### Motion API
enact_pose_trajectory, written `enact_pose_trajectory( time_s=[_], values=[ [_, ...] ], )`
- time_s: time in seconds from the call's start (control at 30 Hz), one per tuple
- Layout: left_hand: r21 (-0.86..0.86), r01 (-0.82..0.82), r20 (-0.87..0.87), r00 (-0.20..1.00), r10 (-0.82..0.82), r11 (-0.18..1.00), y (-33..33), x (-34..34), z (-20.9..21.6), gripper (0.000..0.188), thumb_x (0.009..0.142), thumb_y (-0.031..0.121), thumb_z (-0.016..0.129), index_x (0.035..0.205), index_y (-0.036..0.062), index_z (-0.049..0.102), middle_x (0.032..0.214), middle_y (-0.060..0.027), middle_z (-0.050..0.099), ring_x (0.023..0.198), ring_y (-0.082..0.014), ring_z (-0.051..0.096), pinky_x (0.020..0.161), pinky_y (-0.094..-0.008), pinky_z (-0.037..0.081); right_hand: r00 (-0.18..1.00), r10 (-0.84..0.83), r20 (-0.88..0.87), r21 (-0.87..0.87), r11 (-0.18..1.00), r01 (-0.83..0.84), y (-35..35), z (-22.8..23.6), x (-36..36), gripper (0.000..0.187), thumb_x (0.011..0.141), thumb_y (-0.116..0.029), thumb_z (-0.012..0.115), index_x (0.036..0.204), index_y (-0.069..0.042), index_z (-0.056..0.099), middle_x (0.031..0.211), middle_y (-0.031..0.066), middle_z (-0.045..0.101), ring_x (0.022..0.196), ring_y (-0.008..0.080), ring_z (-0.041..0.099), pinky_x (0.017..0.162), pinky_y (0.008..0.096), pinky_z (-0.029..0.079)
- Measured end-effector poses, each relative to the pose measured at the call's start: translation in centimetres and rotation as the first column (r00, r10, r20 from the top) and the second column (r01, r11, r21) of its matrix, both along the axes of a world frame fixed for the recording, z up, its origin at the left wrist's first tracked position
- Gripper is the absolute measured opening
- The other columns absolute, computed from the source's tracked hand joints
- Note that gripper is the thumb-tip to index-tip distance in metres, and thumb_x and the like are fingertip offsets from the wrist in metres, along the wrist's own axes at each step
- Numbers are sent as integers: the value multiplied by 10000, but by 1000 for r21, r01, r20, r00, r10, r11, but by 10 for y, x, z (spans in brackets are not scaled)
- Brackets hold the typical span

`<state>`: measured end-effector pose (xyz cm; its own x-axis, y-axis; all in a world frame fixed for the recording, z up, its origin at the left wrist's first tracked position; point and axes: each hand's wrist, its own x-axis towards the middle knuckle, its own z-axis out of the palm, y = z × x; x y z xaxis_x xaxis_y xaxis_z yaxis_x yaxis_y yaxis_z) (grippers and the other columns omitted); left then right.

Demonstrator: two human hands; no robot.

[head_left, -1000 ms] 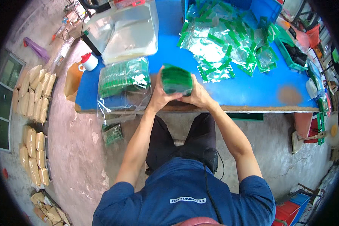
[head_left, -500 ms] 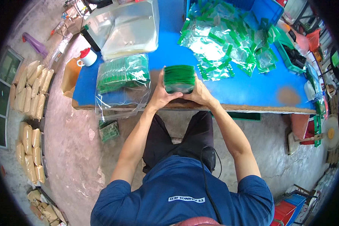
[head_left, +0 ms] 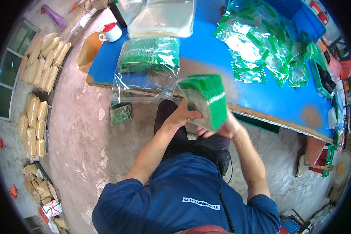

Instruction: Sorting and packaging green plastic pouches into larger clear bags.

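Head view: left fingers (head_left: 194, 114) grip a blocky stack of green-edged plastic packets (head_left: 207, 100).

A blue-topped desk (head_left: 201, 50) with a worn brown edge (head_left: 261, 116) carries a white red-topped mug (head_left: 112, 34), stacked clear plastic sheets (head_left: 162, 19), a transparent bag (head_left: 140, 84) of green packets (head_left: 148, 56), loose green-and-clear plastic packets (head_left: 261, 45) and a green tray (head_left: 317, 78).

The left forearm (head_left: 154, 150) slants inward, the left hand (head_left: 181, 115) gripping with thumb (head_left: 194, 114) extended; the right forearm (head_left: 250, 156) rises to the partly hidden right hand (head_left: 231, 126), fingertips (head_left: 201, 131) pointing left.
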<state>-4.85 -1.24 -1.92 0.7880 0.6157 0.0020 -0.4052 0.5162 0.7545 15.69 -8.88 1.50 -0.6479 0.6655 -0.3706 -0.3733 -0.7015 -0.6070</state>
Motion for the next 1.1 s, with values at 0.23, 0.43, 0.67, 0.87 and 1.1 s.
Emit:
enact_pose_trajectory(
  time_s=[0.23, 0.43, 0.67, 0.87, 1.1],
  values=[
    [521, -37, -121, 986, 117, 853, 1, -9, 38, 1190, 617, 209, 940, 1538, 21, 210, 1456, -113, 451, 1343, -197, 418, 1117, -348, 339, 771, -447, -453, -345, 886, 311, -60, -41, -33, 816, 791, -508, 743, 1371, 8, 490, 1300, 239, 559, 1156, 332, 597, 965, 457, 517],
    [74, -204, 11, 979, 204, 976, -38, -24, 48, 960, 836, 49, 727, 1585, 128, 131, 1517, -180, 402, 1369, -262, 435, 1150, -428, 332, 677, -572, 463, 599, 765, 237, -37, 34, -26, 1104, 719, -148, 852, 1531, -42, 112, 1330, 172, 507, 1244, 271, 513, 1069, 399, 409],
    [405, -497, 46, 849, 526, 767, -4, -54, 63, 826, 842, 52, 716, 1532, 97, 264, 1487, -158, 430, 1355, -257, 435, 1145, -415, 328, 622, -677, 393, 761, 620, 194, -17, 56, -30, 1093, 710, -169, 859, 1514, -35, 130, 1351, 182, 476, 1243, 274, 497, 1077, 402, 392],
    [933, 337, 3, 350, 937, -129, 81, -87, 44, 689, 742, 88, 741, 1380, 119, 481, 1321, -167, 478, 1278, -370, 446, 1100, -462, 353, -93, -994, 65, 997, 68, -25, 46, -13, 12, 1062, 707, -182, 869, 1503, -59, 177, 1249, 208, 551, 1106, 333, 593, 957, 452, 479],
    [898, 348, 197, 231, 953, -269, 111, -139, 21, 179, 795, 101, 733, 941, 72, 632, 1018, -95, 590, 983, -305, 588, 848, -423, 462, -41, -999, 12, 987, 19, -160, 39, -24, 4, 1031, 717, -207, 871, 1496, -59, 212, 1205, 226, 556, 1073, 386, 610, 890, 461, 504]
  ],
)
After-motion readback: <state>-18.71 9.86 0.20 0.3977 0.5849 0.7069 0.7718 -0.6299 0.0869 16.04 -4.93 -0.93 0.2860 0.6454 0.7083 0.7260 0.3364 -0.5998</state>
